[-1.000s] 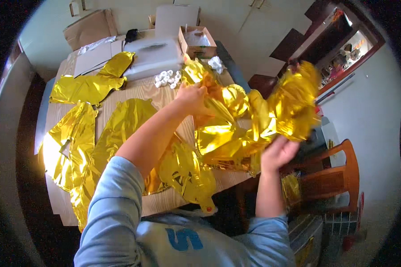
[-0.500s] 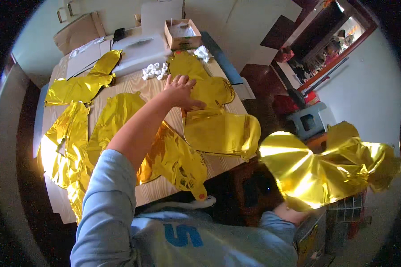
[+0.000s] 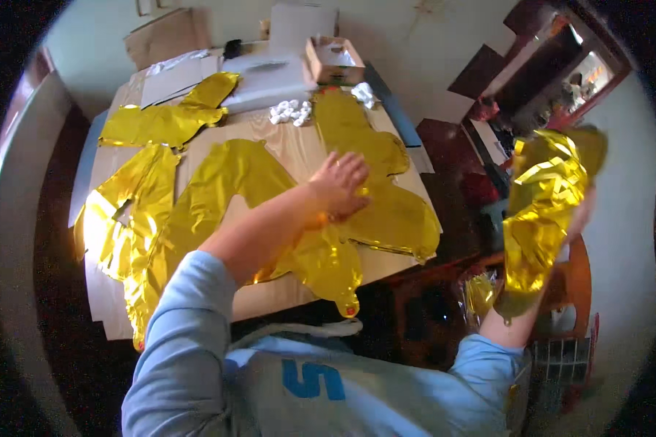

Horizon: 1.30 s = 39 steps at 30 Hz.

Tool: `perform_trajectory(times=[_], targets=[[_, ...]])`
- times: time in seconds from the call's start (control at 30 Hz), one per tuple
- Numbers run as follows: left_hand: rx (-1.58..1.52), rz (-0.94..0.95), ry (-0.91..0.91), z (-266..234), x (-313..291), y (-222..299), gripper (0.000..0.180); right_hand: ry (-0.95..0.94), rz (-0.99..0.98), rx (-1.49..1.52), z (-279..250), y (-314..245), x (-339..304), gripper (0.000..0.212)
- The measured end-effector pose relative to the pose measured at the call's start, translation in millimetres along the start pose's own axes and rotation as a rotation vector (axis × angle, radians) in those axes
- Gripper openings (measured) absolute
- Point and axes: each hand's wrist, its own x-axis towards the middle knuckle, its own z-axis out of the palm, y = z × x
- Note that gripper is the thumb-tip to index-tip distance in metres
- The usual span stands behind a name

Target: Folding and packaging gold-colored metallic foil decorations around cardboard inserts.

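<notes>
My left hand [image 3: 342,183] lies palm down with fingers spread on a flat gold foil balloon [image 3: 397,211] at the right side of the table. Out past the table's right edge, my right hand [image 3: 582,210] grips another gold foil balloon [image 3: 543,218], crumpled and hanging upright. That foil hides most of the right fingers. Below my left forearm, a further gold foil piece [image 3: 335,266] reaches the near table edge. More flat gold foil balloons [image 3: 229,171] spread over the table's left half, one [image 3: 149,125] toward the far left.
The wooden table [image 3: 270,298] also bears white curled bits [image 3: 290,112], a cardboard box [image 3: 334,62] and a white sheet [image 3: 262,84]. Right of it are a clear packet with gold foil [image 3: 481,295], a wooden chair [image 3: 579,284] and a wire rack [image 3: 561,360].
My right hand has risen with its balloon, which has turned from spread wide to narrow and upright. My left hand has slid nearer to me over the foil. The view has shifted slightly.
</notes>
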Motion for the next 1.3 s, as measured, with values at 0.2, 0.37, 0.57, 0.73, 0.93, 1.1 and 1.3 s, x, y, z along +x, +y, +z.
perform_trajectory(times=[0.2,0.37,0.57,0.73,0.93,1.1,1.3], targets=[[-0.242,-0.085,0.16,9,-19,-4,0.081,-0.322,-0.155,0.49,134,-197,-70,0.021],[-0.02,-0.229,0.039,-64,-103,-50,0.061,-0.576,-0.176,0.589,196,-296,-164,0.017],[0.018,-0.241,0.074,-77,-294,-85,0.063,-0.863,-0.222,0.475,233,-378,-275,0.013],[-0.121,-0.445,0.073,-62,-326,-51,0.076,-1.068,-0.229,0.576,240,-383,-308,0.016],[-0.153,-0.43,0.193,-60,-324,-54,0.064,-1.288,-0.701,0.579,213,-325,-287,0.039],[-0.291,-0.437,0.297,-63,-318,-72,0.054,-1.388,-0.778,0.276,191,-325,-305,0.063],[-0.207,-0.492,0.216,-57,-319,-51,0.068,-1.273,-0.637,0.156,180,-327,-322,0.063]])
